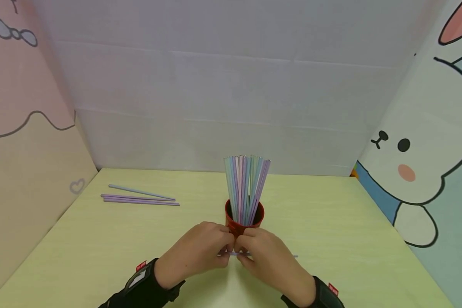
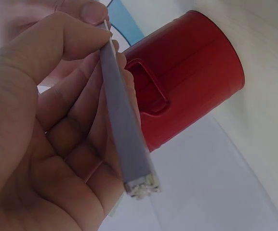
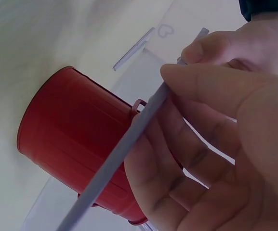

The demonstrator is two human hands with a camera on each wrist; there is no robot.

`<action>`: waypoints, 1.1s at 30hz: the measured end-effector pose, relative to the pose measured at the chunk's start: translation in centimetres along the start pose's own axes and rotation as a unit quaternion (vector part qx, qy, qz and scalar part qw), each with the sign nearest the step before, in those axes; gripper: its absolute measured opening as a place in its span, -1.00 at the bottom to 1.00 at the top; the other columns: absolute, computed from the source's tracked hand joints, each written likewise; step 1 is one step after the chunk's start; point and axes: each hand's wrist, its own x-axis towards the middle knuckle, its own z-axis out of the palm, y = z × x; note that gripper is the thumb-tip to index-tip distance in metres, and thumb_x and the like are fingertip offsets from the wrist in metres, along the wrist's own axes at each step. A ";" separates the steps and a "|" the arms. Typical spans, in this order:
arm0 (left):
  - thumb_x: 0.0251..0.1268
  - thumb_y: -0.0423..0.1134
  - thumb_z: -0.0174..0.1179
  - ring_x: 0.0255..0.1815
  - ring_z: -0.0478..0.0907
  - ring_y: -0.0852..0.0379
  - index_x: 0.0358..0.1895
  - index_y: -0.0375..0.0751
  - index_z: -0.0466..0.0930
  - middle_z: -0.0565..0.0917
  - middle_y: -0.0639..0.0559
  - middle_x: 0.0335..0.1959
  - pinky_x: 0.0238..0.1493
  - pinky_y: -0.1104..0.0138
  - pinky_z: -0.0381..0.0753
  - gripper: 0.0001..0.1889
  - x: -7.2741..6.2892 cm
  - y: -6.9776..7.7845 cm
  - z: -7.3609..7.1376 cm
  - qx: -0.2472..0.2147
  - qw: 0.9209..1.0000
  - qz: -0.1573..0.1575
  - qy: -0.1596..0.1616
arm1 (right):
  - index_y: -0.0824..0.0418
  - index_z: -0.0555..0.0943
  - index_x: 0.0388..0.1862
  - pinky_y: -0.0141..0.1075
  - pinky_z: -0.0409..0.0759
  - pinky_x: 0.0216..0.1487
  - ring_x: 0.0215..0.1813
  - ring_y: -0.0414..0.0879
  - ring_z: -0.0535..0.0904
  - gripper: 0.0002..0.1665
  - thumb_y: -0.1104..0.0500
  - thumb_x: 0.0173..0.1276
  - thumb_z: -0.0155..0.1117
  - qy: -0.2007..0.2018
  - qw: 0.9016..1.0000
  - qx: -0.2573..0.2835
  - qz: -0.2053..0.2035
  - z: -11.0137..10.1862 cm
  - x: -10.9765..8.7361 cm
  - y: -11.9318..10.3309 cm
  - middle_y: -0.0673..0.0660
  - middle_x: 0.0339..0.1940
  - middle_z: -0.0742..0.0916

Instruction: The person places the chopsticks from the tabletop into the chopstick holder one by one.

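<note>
A thin lilac straw-like stick [image 1: 292, 256] lies level in front of a red metal bucket [image 1: 237, 231]. My left hand [image 1: 204, 246] pinches it between thumb and forefinger. Close beside it, my right hand [image 1: 269, 256] pinches the same stick. In the left wrist view, the stick [image 2: 122, 115] points its blunt, glinting end at the camera. The right wrist view shows the other length of the stick [image 3: 119, 147] running past the bucket [image 3: 76, 130]. Several pastel sticks [image 1: 241, 184] stand upright in the bucket. Both hands partly hide its front in the head view.
On the left of the pale yellow table [image 1: 131, 239] lie several loose sticks [image 1: 140, 200], lilac and light blue. A white wall [image 1: 231, 94] rises behind the table. Printed panels with cartoon drawings stand on both sides.
</note>
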 end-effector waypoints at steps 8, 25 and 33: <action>0.33 -0.22 0.49 -0.40 0.48 0.39 -0.30 -0.02 0.74 0.65 0.28 -0.40 -0.34 0.56 0.49 -0.90 -0.1 -0.8 -1.1 -0.054 0.998 -0.020 0.017 | 0.07 0.71 -0.34 -0.41 0.63 -0.23 -0.32 -0.32 0.50 -0.78 0.28 0.24 0.64 -0.049 0.999 0.000 0.012 -1.5 0.0 0.1 -0.12 -0.37 0.67; 0.25 0.08 0.55 0.42 0.52 -0.14 0.61 -0.16 0.28 0.52 -0.07 0.46 0.40 -0.04 0.59 -0.05 1.5 -5.3 2.0 -0.317 0.913 -0.228 0.119 | 0.09 0.73 -0.08 -0.29 0.80 -0.10 -0.20 -0.20 0.74 -0.73 0.42 0.38 0.47 0.099 0.969 0.227 -0.017 -10.5 1.9 2.5 -0.05 -0.19 0.78; 0.12 0.06 0.64 0.43 0.48 -0.05 0.61 -0.07 0.27 0.52 0.02 0.43 0.41 -0.08 0.56 0.02 2.6 -4.9 3.9 -0.342 0.909 -0.217 0.104 | 0.34 0.65 -0.04 -0.35 0.78 -0.02 -0.15 -0.14 0.72 -0.77 0.52 0.39 0.38 0.259 0.924 0.278 0.044 -8.3 3.4 4.1 0.15 -0.18 0.74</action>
